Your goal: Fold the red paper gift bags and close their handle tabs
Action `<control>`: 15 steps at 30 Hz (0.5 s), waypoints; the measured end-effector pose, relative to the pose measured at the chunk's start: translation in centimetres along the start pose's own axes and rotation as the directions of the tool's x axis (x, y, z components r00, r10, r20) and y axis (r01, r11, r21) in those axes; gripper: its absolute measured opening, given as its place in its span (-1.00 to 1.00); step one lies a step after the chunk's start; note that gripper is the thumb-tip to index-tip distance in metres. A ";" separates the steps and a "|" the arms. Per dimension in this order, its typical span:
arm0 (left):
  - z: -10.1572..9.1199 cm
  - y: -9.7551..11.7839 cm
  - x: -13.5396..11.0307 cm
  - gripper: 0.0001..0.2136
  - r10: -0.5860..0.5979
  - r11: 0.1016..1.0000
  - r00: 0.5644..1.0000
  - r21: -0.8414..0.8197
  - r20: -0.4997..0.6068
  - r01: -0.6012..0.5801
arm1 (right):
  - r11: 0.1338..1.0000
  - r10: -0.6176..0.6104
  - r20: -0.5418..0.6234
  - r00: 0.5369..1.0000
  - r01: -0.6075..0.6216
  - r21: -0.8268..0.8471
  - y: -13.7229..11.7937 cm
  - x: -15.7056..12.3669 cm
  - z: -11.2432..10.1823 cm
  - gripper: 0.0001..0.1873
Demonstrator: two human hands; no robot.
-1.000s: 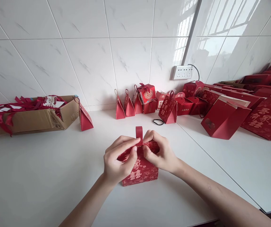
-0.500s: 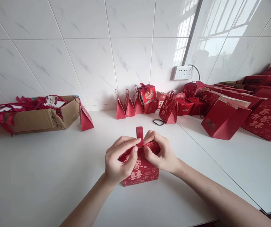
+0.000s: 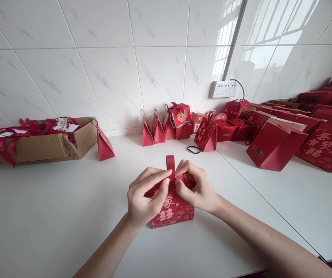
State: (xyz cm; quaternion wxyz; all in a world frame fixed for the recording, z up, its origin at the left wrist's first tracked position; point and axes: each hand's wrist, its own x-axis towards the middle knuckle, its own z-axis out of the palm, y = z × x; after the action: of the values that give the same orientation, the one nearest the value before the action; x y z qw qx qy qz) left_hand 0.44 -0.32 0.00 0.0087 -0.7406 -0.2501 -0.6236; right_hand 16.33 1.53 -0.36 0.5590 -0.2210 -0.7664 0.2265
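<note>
Box (image 3: 173, 216) stands upright on the tabletop (image 3: 67, 216), its top edge pinched by my left hand (image 3: 145, 195) and right hand (image 3: 196, 187) at the loop (image 3: 170, 162); if I pull unevenly, that edge could crease or tear.

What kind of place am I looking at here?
Perhaps a small workroom or home workspace: red boxes stand near a tiled wall, and a cardboard carton heaped with ribbons sits on the white tabletop.
</note>
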 end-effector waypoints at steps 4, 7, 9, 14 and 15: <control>0.0 -0.1 0.0 -0.71 0.008 1.000 1.000 -0.019 0.002 -0.008 | 1.000 -0.007 -0.006 1.000 0.007 -0.003 0.1 0.0 0.0 -0.88; 0.0 -0.2 0.0 -0.70 0.015 0.999 1.000 -0.034 0.008 -0.014 | 1.000 -0.010 -0.009 1.000 0.010 0.005 0.1 0.0 0.1 -0.89; 0.0 -0.2 0.0 -0.71 0.020 0.999 1.000 -0.041 0.009 -0.020 | 1.000 -0.012 -0.003 1.000 0.012 0.011 0.2 0.0 0.0 -0.91; 0.0 -0.1 0.0 -0.70 0.007 1.000 1.000 -0.025 0.008 -0.007 | 1.000 -0.002 0.004 1.000 0.001 0.013 0.2 0.0 0.0 -0.93; 0.0 -0.1 0.0 -0.70 0.004 1.000 1.000 -0.021 0.009 -0.004 | 1.000 0.001 0.004 1.000 -0.002 0.011 0.2 0.0 0.0 -0.93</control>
State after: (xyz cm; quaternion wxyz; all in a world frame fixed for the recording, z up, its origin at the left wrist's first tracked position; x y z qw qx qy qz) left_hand 0.39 -0.25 0.00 0.0012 -0.7438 -0.2424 -0.6229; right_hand 16.30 1.66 -0.45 0.5585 -0.2178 -0.7661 0.2317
